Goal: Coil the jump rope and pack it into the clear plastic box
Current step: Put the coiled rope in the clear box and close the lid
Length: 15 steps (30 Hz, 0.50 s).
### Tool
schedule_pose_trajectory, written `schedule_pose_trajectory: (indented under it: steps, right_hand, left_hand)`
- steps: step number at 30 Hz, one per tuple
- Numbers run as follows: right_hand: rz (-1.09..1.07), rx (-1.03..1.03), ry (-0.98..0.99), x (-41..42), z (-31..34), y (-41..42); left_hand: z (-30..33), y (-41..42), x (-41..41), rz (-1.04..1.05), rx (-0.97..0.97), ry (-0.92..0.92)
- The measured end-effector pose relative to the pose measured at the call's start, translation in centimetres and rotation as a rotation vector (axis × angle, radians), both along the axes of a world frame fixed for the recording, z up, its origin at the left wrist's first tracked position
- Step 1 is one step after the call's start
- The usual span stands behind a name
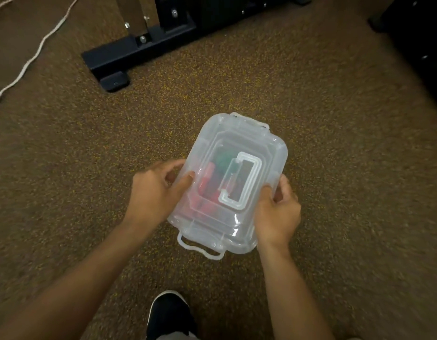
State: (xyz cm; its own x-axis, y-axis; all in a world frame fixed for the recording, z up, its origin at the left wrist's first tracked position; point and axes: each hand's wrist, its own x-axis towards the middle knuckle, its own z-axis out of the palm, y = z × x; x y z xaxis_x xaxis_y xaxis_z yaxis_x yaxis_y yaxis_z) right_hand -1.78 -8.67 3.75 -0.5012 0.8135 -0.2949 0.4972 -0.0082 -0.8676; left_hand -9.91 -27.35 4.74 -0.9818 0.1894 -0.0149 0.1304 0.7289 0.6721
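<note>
Both grips, left hand (153, 192) and right hand (277, 212), clamp the box (227, 182) sides above the floor; rope (210, 182) sits inside. Unlatched, its lid might pop.

A: Contents of the clear plastic box (249, 143)?

B: Red and green shapes (207, 182) behind the cloudy lid, just beyond the left hand (153, 192) thumb. Too blurred to say whether they are rope or handles.

A: Finger contact?

B: Left fingers curl behind the box's side; tips hidden. Right hand (277, 212) fingertips tuck under the lid rim, out of sight.

A: Frame edges?

B: Black shoe (168, 315), both forearms and white cord (33, 52) are cut off.
</note>
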Motion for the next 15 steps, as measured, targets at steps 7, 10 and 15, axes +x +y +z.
schedule_pose_trajectory:
  steps: [7, 10, 15]
  right_hand:
    - [0.048, 0.026, -0.044, -0.3, -0.7, 0.0]
    - [0.03, 0.017, -0.041, -0.4, -1.2, -0.3]
    - [0.006, 0.028, -0.043, -1.3, -1.3, -0.3]
  left_hand:
    - [-0.6, -0.5, 0.1, 0.042, 0.114, -0.29]
    - [-0.9, -0.6, -0.6, 0.083, 0.224, -0.443]
    - [-0.5, 0.1, -1.8, 0.133, 0.428, -0.715]
